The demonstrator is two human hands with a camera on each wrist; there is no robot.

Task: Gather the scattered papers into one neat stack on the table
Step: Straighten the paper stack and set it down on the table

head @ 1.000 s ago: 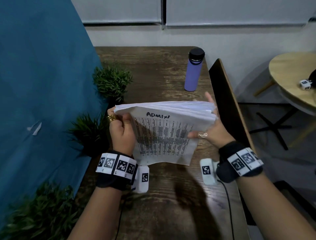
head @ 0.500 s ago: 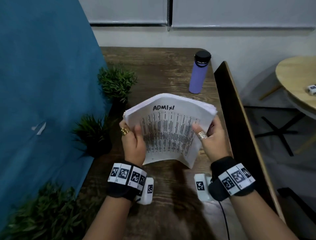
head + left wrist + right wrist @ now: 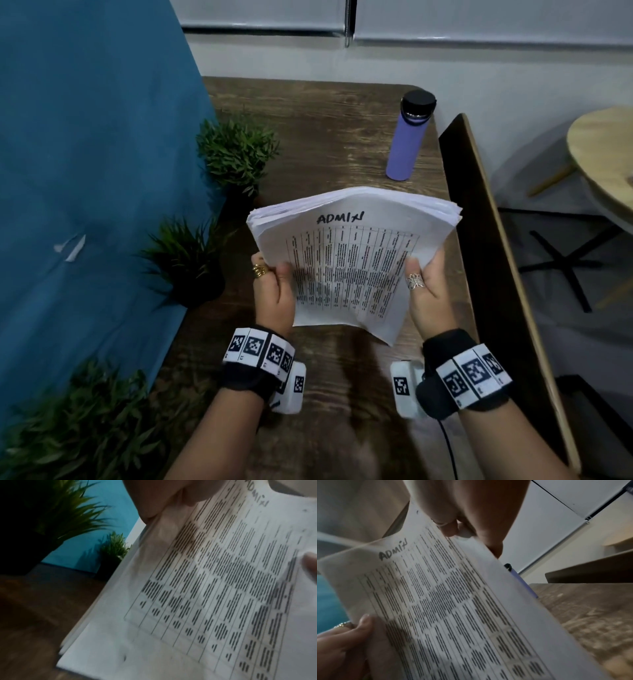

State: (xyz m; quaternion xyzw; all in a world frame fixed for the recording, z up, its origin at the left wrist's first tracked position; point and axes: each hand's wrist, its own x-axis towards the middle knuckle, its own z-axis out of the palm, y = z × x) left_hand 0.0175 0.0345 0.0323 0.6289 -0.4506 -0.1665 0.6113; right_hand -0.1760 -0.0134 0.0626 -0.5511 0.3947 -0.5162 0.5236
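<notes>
A thick stack of white papers point(image 3: 352, 253) stands tilted on its lower edge above the wooden table point(image 3: 325, 137), its top sheet a printed table headed "ADMIN". My left hand point(image 3: 274, 287) grips the stack's left edge, thumb on the front sheet. My right hand point(image 3: 424, 277) grips the right edge the same way. In the left wrist view the papers point(image 3: 214, 595) fill the picture with my left hand point(image 3: 163, 500) on them. The right wrist view shows the papers point(image 3: 445, 601), my right hand point(image 3: 467, 520) at the top and my left thumb at the lower left.
A purple bottle point(image 3: 409, 137) with a black cap stands behind the stack. Potted green plants point(image 3: 236, 154) point(image 3: 185, 257) line the table's left edge by a blue partition point(image 3: 85, 171). A dark board point(image 3: 486, 240) runs along the right edge. A round table point(image 3: 603, 157) stands beyond.
The stack has turned from lying nearly flat at chest height to standing more upright. Both hands slid down its sides toward me, and my view moved closer.
</notes>
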